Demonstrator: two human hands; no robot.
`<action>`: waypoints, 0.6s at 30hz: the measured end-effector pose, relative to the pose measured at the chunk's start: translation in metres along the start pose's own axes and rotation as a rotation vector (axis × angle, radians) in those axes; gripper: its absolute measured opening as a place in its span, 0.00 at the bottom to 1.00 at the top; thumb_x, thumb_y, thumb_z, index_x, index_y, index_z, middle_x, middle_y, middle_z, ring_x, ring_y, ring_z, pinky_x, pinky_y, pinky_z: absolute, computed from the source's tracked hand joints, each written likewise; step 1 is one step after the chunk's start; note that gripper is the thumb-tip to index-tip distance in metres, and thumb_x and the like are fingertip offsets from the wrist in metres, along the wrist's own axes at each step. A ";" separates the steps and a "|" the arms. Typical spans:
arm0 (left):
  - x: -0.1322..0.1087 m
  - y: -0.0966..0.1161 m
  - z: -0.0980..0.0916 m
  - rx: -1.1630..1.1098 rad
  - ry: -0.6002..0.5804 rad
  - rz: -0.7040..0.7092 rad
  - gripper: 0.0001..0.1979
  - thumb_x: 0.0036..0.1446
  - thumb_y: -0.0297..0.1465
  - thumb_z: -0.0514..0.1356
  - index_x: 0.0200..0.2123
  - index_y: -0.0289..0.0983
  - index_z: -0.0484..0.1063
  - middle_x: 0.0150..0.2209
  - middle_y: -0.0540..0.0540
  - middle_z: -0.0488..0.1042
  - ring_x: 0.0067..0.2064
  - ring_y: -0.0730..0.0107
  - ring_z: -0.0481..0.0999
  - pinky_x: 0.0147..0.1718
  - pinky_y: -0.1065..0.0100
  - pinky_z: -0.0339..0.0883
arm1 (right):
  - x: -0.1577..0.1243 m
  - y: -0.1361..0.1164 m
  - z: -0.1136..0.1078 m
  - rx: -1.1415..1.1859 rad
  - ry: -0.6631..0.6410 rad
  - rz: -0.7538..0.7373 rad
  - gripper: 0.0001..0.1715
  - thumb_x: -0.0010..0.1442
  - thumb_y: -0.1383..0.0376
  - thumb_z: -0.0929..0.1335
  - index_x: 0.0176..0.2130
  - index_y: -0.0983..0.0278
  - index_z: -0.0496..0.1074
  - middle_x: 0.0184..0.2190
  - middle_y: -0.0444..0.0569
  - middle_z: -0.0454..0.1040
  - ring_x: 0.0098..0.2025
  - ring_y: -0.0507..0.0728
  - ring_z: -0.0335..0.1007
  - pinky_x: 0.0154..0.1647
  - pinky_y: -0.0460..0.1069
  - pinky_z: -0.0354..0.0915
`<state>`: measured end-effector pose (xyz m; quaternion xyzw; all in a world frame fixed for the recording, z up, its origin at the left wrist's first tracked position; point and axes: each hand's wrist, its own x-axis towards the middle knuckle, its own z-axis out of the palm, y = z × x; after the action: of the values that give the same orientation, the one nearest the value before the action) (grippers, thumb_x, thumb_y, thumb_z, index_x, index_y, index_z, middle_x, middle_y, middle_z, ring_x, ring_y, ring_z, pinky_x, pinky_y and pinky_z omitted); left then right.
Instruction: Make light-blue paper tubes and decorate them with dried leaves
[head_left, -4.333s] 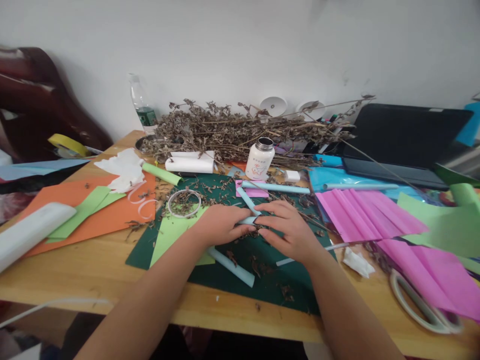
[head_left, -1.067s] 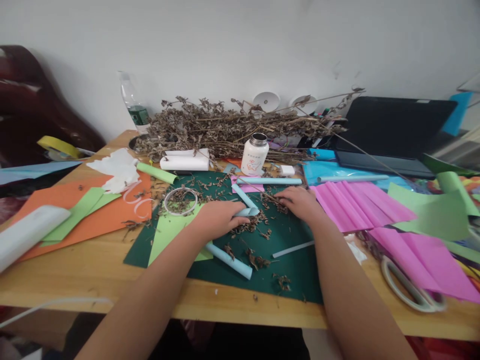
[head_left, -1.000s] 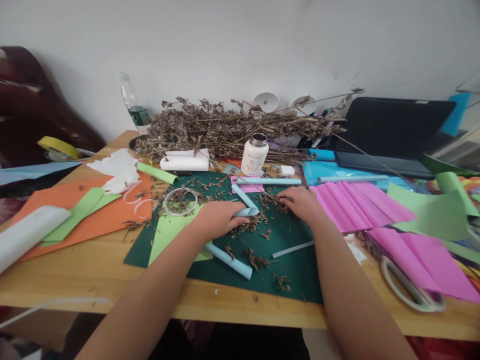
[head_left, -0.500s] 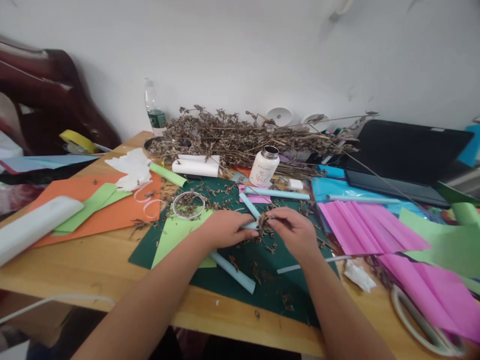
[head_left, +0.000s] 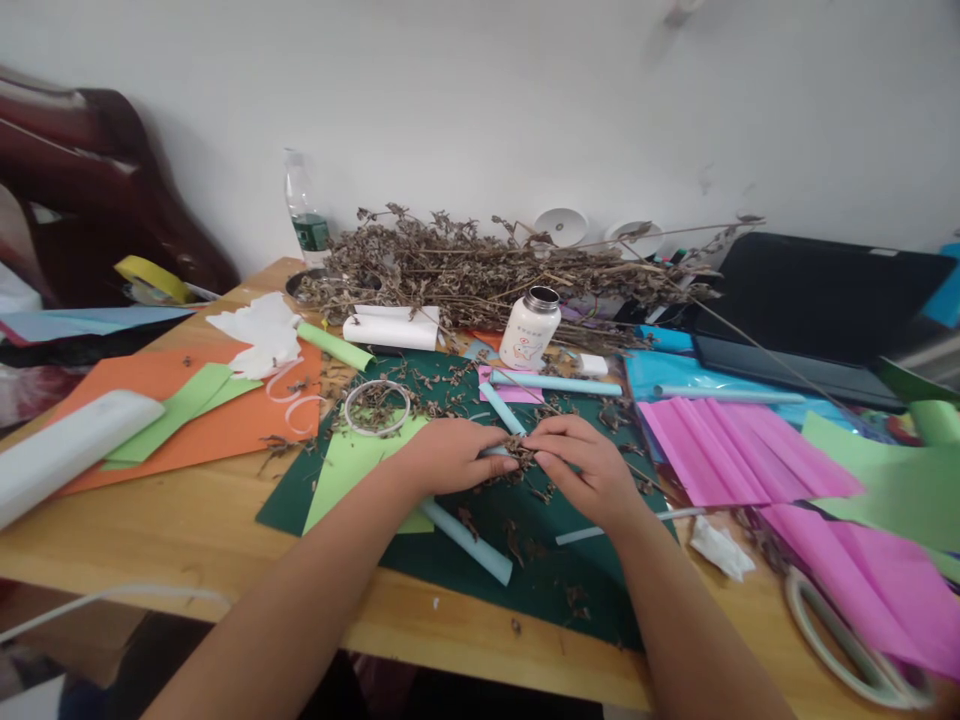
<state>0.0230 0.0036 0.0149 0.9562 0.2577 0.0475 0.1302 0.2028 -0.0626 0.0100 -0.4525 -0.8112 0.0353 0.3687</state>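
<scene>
My left hand is closed around a short light blue paper tube, whose end shows past the thumb. Crumbled dried leaves sit at that end. My right hand pinches at these leaves, its fingertips close to my left thumb. Just beyond lies another light blue tube, and a longer tube rests below my left hand. Under both hands is a dark green mat strewn with leaf bits. A light green sheet lies partly beneath my left forearm.
Dried stems are heaped along the wall behind a white bottle without a lid. Pink paper and a tape roll lie at right. Orange paper and a white roll are at left.
My right hand has shifted slightly left, and its fingers have come down closer to the leaves at the tube's end. My left hand stays nearly in place.
</scene>
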 end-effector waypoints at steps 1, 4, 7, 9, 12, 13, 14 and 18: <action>0.000 0.000 0.000 0.017 -0.004 -0.008 0.21 0.54 0.45 0.39 0.35 0.39 0.63 0.33 0.47 0.72 0.35 0.65 0.70 0.27 0.70 0.58 | 0.000 0.000 0.001 0.006 0.002 0.020 0.10 0.52 0.70 0.61 0.34 0.62 0.68 0.32 0.49 0.68 0.36 0.53 0.64 0.36 0.50 0.63; 0.001 0.001 0.000 0.052 -0.014 -0.022 0.20 0.54 0.44 0.39 0.36 0.39 0.64 0.33 0.47 0.72 0.35 0.65 0.70 0.27 0.70 0.58 | 0.000 0.001 0.005 0.033 0.019 0.085 0.07 0.51 0.69 0.62 0.32 0.62 0.68 0.31 0.48 0.68 0.35 0.53 0.64 0.36 0.50 0.63; 0.001 0.002 0.000 0.063 -0.020 -0.017 0.19 0.54 0.44 0.39 0.35 0.40 0.63 0.32 0.47 0.72 0.35 0.66 0.70 0.26 0.71 0.58 | 0.001 0.002 0.008 0.078 0.031 0.155 0.03 0.50 0.68 0.63 0.30 0.62 0.66 0.29 0.47 0.68 0.34 0.52 0.65 0.34 0.49 0.63; 0.001 0.003 0.000 0.073 -0.019 -0.012 0.19 0.54 0.44 0.39 0.34 0.39 0.63 0.32 0.48 0.72 0.34 0.66 0.71 0.25 0.71 0.57 | 0.002 0.002 0.007 0.098 0.020 0.152 0.01 0.50 0.68 0.64 0.27 0.63 0.65 0.29 0.47 0.68 0.34 0.52 0.65 0.35 0.49 0.63; 0.002 0.002 0.002 0.087 -0.013 -0.006 0.18 0.54 0.44 0.39 0.33 0.40 0.62 0.31 0.48 0.72 0.34 0.66 0.71 0.24 0.72 0.57 | 0.003 0.001 0.004 0.091 -0.052 0.075 0.04 0.51 0.68 0.62 0.28 0.63 0.67 0.33 0.49 0.69 0.38 0.53 0.64 0.39 0.51 0.61; 0.002 0.001 0.003 0.092 -0.012 -0.004 0.18 0.54 0.44 0.39 0.33 0.40 0.62 0.31 0.48 0.72 0.33 0.65 0.71 0.24 0.71 0.57 | 0.003 0.001 0.002 0.082 -0.089 0.051 0.06 0.52 0.68 0.61 0.29 0.63 0.67 0.36 0.50 0.69 0.40 0.54 0.63 0.41 0.52 0.59; 0.002 0.000 0.004 0.096 -0.013 -0.002 0.18 0.54 0.43 0.40 0.33 0.40 0.62 0.31 0.48 0.72 0.33 0.65 0.71 0.24 0.71 0.57 | 0.003 0.002 0.000 0.072 -0.127 0.035 0.08 0.53 0.68 0.60 0.30 0.63 0.68 0.40 0.51 0.68 0.43 0.55 0.62 0.43 0.53 0.58; 0.002 0.000 0.005 0.085 -0.019 -0.002 0.17 0.55 0.42 0.40 0.33 0.40 0.62 0.31 0.48 0.72 0.34 0.65 0.71 0.24 0.71 0.58 | 0.001 0.005 -0.004 0.048 -0.263 0.025 0.10 0.54 0.65 0.60 0.35 0.62 0.68 0.50 0.53 0.61 0.51 0.58 0.56 0.49 0.57 0.52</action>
<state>0.0252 0.0038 0.0100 0.9610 0.2592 0.0275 0.0921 0.2083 -0.0603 0.0119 -0.4451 -0.8457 0.1185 0.2694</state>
